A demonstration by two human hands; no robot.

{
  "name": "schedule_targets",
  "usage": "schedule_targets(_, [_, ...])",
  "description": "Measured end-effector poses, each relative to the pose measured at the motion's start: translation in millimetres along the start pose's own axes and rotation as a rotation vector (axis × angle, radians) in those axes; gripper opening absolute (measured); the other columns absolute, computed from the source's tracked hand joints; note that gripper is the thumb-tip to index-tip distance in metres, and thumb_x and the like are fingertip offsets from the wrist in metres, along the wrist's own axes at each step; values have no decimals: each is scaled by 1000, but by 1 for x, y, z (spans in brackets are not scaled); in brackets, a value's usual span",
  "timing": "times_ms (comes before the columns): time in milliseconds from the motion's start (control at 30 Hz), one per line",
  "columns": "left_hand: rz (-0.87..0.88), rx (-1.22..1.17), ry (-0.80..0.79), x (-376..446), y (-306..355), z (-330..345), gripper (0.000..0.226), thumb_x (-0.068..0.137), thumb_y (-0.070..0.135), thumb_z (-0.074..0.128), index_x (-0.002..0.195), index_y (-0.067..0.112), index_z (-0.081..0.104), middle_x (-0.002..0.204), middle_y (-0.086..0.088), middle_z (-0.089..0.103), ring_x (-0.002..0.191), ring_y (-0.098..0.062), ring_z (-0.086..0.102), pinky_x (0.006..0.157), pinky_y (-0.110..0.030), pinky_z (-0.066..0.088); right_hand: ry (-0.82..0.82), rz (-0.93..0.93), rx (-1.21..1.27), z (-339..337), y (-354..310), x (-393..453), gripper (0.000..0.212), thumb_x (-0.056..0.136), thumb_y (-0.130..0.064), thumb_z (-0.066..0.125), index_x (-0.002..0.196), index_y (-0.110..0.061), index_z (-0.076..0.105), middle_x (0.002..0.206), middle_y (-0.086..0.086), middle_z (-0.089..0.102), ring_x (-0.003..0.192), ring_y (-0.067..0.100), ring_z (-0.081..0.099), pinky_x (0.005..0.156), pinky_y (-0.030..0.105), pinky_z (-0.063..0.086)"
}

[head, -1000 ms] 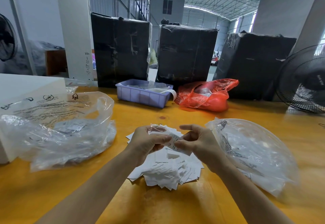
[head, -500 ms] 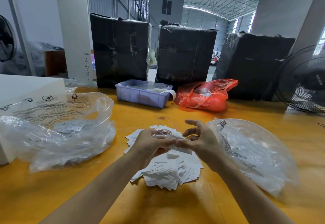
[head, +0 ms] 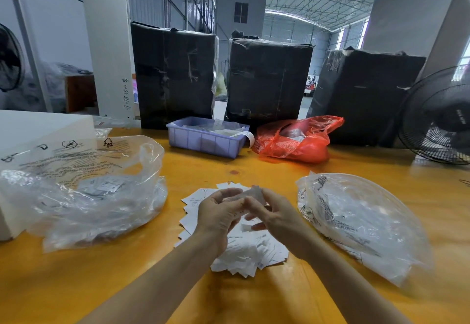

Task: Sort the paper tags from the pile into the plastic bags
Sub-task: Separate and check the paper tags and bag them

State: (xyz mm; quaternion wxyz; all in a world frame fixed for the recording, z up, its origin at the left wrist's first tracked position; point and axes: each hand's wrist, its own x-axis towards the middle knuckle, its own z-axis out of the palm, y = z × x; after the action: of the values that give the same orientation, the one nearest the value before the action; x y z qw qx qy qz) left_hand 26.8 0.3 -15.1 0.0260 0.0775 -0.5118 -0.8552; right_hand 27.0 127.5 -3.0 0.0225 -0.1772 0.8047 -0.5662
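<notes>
Head view: both hands, left hand (head: pixel 218 215) and right hand (head: pixel 273 218), pinching one paper tag (head: pixel 250 195) above the pile (head: pixel 244 252). Left bag (head: pixel 96 196) already holding some tags; right bag (head: pixel 361 219) contents unclear. Still sorting, most tags remaining.

clear plastic bags: 2 (head: pixel 84 196) (head: pixel 361 222) | tag pile: 1 (head: pixel 244 255) | black wrapped bales: 3 (head: pixel 175 74) (head: pixel 267 79) (head: pixel 363 94) | purple tray: 1 (head: pixel 203 141) | red bag: 1 (head: pixel 297 143) | fans: 2 (head: pixel 442 117) (head: pixel 9 59) | hands: 2 (head: pixel 218 214) (head: pixel 277 219)
</notes>
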Motion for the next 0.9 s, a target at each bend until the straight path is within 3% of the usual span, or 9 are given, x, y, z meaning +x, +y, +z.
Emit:
schedule_targets(133, [2,2,-16,-2,-1,0,33,69,-15,70,91,8,62,87,-17,68,65,-23,67,50,-24,54,-97,1,122,-3,-1,-2,28,90,-16,59,112,2,58,106,27,61,91,29,64,83,37,57])
schedule_targets(233, [5,30,-54,-2,2,-2,36,66,-11,74,95,7,62,93,-20,68,74,-29,67,56,-29,56,-47,-28,134,-8,-1,-1,17,88,-7,62,104,-3,64,98,23,65,78,19,67,77,30,57])
schedule_targets(333, [-27,93,-112,1,9,-5,30,65,1,77,92,7,65,88,-17,67,78,-29,65,59,-31,54,31,-30,103,-12,1,1,25,85,2,64,100,-18,63,90,14,65,68,11,66,69,22,56])
schedule_targets(467, [22,287,-114,7,16,-10,11,78,15,74,84,7,69,81,-12,70,69,-23,66,58,-28,53,125,-26,62,-15,2,2,36,85,2,64,118,-8,57,85,17,65,67,13,64,65,19,53])
schedule_targets(633, [36,443,-150,9,21,-17,9,79,19,74,74,13,70,70,-2,72,62,-11,61,56,-18,49,215,-75,73,-16,-1,2,26,87,4,60,109,-11,64,74,8,67,55,2,58,53,13,45])
schedule_targets(767, [-15,361,-127,11,20,-17,9,78,15,74,73,10,69,70,-4,72,64,-12,62,57,-20,49,176,-78,-31,-16,-1,2,11,89,-9,62,97,-11,70,72,-1,69,57,-1,59,55,13,46])
schedule_targets(900, [-26,320,-100,11,20,-14,9,79,13,73,74,8,68,71,-5,70,68,-15,64,55,-20,51,173,-35,59,-16,-1,2,6,83,-9,69,85,-15,70,67,-1,69,57,4,61,55,15,48])
